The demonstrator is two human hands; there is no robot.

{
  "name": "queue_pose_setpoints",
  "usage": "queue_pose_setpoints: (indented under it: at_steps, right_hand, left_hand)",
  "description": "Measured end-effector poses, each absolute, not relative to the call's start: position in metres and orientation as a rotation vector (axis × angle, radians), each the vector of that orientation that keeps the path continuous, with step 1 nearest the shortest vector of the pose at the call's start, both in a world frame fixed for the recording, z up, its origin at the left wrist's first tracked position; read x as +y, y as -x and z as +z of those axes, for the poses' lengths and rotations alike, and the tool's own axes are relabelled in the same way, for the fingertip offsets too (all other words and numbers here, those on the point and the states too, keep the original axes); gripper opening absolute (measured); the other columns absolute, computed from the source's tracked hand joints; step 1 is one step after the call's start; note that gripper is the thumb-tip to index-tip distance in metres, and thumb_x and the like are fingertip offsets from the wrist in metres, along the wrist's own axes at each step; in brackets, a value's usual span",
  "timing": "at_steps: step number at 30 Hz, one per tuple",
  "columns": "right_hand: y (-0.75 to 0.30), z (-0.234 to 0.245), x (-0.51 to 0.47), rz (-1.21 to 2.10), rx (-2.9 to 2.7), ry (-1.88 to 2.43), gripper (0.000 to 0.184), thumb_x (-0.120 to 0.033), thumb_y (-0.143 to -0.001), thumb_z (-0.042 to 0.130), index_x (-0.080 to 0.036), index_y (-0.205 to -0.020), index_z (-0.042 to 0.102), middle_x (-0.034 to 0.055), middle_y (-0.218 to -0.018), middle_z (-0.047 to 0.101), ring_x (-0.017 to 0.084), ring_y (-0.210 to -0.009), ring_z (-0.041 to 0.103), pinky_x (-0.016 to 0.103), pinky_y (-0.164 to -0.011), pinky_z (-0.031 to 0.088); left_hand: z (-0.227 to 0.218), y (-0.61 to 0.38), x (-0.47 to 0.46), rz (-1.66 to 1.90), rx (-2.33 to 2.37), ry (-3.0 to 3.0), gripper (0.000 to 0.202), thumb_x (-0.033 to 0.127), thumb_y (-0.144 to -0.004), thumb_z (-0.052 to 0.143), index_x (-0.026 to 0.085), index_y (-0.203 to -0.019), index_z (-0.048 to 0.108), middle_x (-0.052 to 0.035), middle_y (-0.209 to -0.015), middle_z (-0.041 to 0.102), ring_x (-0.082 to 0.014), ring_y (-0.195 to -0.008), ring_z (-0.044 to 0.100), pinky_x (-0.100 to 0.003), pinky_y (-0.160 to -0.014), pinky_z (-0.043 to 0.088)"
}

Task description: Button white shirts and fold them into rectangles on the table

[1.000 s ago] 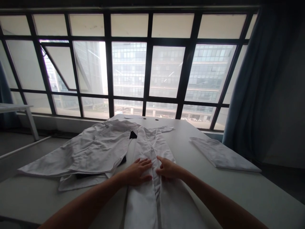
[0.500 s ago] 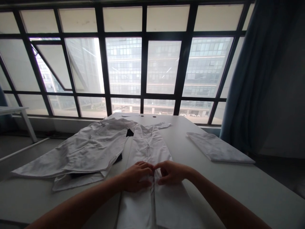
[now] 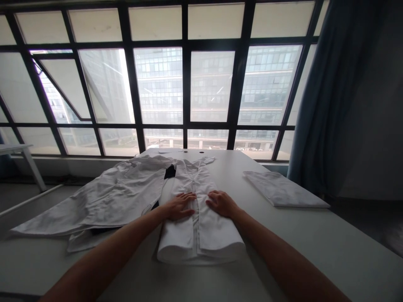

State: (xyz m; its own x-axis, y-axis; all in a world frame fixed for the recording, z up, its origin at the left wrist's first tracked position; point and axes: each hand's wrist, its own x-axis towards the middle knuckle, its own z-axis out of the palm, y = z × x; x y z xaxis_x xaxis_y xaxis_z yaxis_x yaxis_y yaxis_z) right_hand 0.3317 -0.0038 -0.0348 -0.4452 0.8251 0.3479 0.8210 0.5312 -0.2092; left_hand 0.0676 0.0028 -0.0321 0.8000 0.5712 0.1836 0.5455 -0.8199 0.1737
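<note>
White garment [image 3: 217, 233]: directly under both hands on the desk [image 3: 299, 239], near end doubled over
Left hand [image 3: 180, 206]: palm down on the garment's left side, clamped on nothing
Right hand [image 3: 223, 204]: fingers bent on its right side; whether they pinch, I cannot tell
Fold in hand: apparently being pressed down
Next move: probably calls for even pressure, lest the layers slip

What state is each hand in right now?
Left hand: open, resting on the folded white garment.
Right hand: on the same garment, fingers bent; can't tell whether it grips the cloth.
</note>
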Motion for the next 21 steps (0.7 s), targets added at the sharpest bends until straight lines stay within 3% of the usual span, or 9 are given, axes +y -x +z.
queue_pose_setpoints:
  at_steps: [6, 11, 15, 18, 21]
  right_hand:
    - [-0.334, -0.033, -0.007, -0.137, -2.309, 1.462, 0.031, -0.037, -0.097, 0.045, -0.017, -0.097, 0.069, 0.0124, -0.107, 0.069, 0.023, -0.101, 0.063, 0.034, -0.092, 0.044]
    - [-0.341, -0.041, -0.014, 0.034, -2.370, 1.390, 0.036, -0.038, -0.091, 0.056, -0.016, -0.117, 0.064, 0.0150, -0.124, 0.063, 0.025, -0.112, 0.059, 0.034, -0.095, 0.044]
    - [-0.338, -0.039, -0.017, 0.001, -2.388, 1.413, 0.036, -0.040, -0.091, 0.054, -0.016, -0.117, 0.065, 0.0160, -0.122, 0.063, 0.027, -0.112, 0.059, 0.037, -0.095, 0.044]
    - [-0.335, -0.030, -0.023, -0.049, -2.423, 1.394, 0.031, -0.039, -0.089, 0.057, -0.017, -0.108, 0.068, 0.0147, -0.114, 0.066, 0.026, -0.105, 0.060, 0.037, -0.093, 0.044]
    - [-0.331, -0.017, -0.034, 0.006, -2.427, 1.313, 0.024, -0.037, -0.086, 0.061, -0.017, -0.097, 0.071, 0.0113, -0.102, 0.068, 0.023, -0.094, 0.062, 0.033, -0.085, 0.045]
  left_hand:
    - [-0.031, -0.068, 0.021, 0.396, 1.187, -2.947, 0.067, 0.057, -0.095, 0.041, 0.017, -0.148, 0.032, -0.0131, -0.156, 0.032, -0.0271, -0.145, 0.024, -0.048, -0.118, 0.018]
    - [-0.036, -0.065, -0.009, 0.215, 1.315, -2.798, 0.069, 0.060, -0.096, 0.034, 0.016, -0.150, 0.031, -0.0172, -0.156, 0.030, -0.0295, -0.144, 0.027, -0.048, -0.115, 0.024]
    - [-0.030, -0.061, -0.046, 0.007, 1.215, -2.651, 0.083, 0.070, -0.092, 0.027, 0.017, -0.155, 0.016, -0.0163, -0.161, 0.013, -0.0304, -0.148, 0.010, -0.052, -0.118, 0.012]
    - [-0.018, -0.057, -0.066, -0.078, 1.049, -2.626, 0.099, 0.078, -0.082, 0.042, 0.019, -0.156, 0.012, -0.0162, -0.162, 0.004, -0.0344, -0.148, 0.003, -0.055, -0.117, 0.009]
    - [-0.003, -0.053, -0.080, -0.067, 0.893, -2.626, 0.111, 0.077, -0.065, 0.066, 0.024, -0.154, 0.024, -0.0158, -0.161, 0.014, -0.0393, -0.146, 0.011, -0.054, -0.115, 0.022]
